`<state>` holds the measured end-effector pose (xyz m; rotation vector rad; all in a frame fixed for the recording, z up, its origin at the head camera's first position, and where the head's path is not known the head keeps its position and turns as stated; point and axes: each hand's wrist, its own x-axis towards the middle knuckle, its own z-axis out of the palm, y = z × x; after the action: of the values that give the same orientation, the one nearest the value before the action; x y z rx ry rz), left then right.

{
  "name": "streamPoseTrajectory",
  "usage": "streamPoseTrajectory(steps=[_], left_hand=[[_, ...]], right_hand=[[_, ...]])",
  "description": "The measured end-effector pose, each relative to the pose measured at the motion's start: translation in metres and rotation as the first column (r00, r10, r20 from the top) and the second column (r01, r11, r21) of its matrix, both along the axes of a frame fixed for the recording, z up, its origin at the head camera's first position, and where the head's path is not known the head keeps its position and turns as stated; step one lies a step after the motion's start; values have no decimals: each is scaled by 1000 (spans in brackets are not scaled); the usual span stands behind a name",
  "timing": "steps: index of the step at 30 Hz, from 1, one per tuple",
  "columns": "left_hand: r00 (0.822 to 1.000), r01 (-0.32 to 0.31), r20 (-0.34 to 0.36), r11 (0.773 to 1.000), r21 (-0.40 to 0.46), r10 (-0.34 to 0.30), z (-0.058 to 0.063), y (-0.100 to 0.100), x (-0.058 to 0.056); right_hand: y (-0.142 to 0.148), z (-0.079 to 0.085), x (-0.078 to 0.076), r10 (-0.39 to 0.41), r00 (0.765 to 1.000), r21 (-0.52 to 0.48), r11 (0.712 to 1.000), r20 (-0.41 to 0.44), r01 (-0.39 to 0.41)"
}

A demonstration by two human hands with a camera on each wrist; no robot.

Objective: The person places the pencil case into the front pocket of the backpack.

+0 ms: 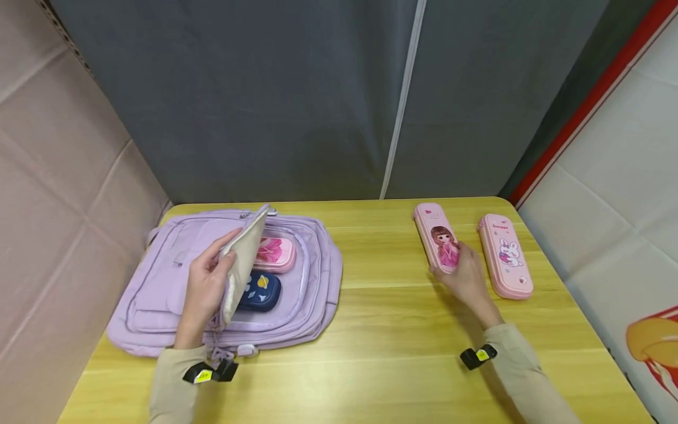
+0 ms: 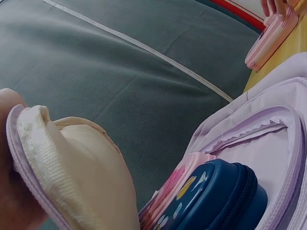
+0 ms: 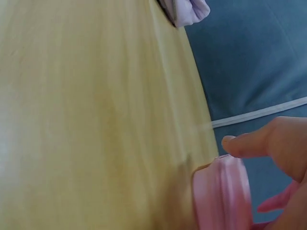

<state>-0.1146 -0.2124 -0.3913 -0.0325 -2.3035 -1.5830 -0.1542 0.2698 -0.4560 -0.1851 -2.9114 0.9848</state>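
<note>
On a yellow wood-grain table (image 1: 381, 365), the left hand (image 1: 205, 288) grips the raised flap (image 1: 246, 256) of a lilac backpack (image 1: 159, 282), a flowered case (image 1: 278, 254) and navy case (image 1: 265, 291) already in its pocket (image 1: 292, 287), while the right hand (image 1: 467, 280) grips a doll-printed case (image 1: 436, 233), still outside beside a rabbit-printed case (image 1: 505, 257).

Left hand (image 1: 208, 280) over bag (image 1: 156, 265), pinching it between thumb and fingers; left forearm (image 1: 172, 386) at bag's near side. Right hand (image 1: 467, 280) well right of bag, thumb spread from fingers, right forearm (image 1: 524, 371) slanting toward bag.
</note>
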Motion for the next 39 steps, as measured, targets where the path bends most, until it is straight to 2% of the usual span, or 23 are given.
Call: streamPoseTrajectory(steps=[5,9,14,20,24,30,39], left_hand=[[1000,6,0,1000,17,-6,1,-2,1],[1000,7,-8,1000,28,-7,1,-2,0],[1000,-3,-10,1000,30,3,1,-3,0],[1000,3,-2,999,42,-2,2,-1,0],[1000,8,1,999,49,-8,3,-1,0],[1000,11,-4,999,52,-11,8,-2,0],[999,-18,-27,998,66,20,10,-4,1]], right_hand=[[2,-10,0,-58,994,25,998,89,56],[4,-17,1,-95,989,5,995,115,95],[8,-23,6,-143,989,-57,988,20,144],[11,-31,7,-238,963,-144,965,-130,219],[10,-31,6,-260,943,-190,956,-208,222],[2,-24,6,-268,927,-210,954,-262,216],[-25,-11,9,-164,944,-256,962,-287,89]])
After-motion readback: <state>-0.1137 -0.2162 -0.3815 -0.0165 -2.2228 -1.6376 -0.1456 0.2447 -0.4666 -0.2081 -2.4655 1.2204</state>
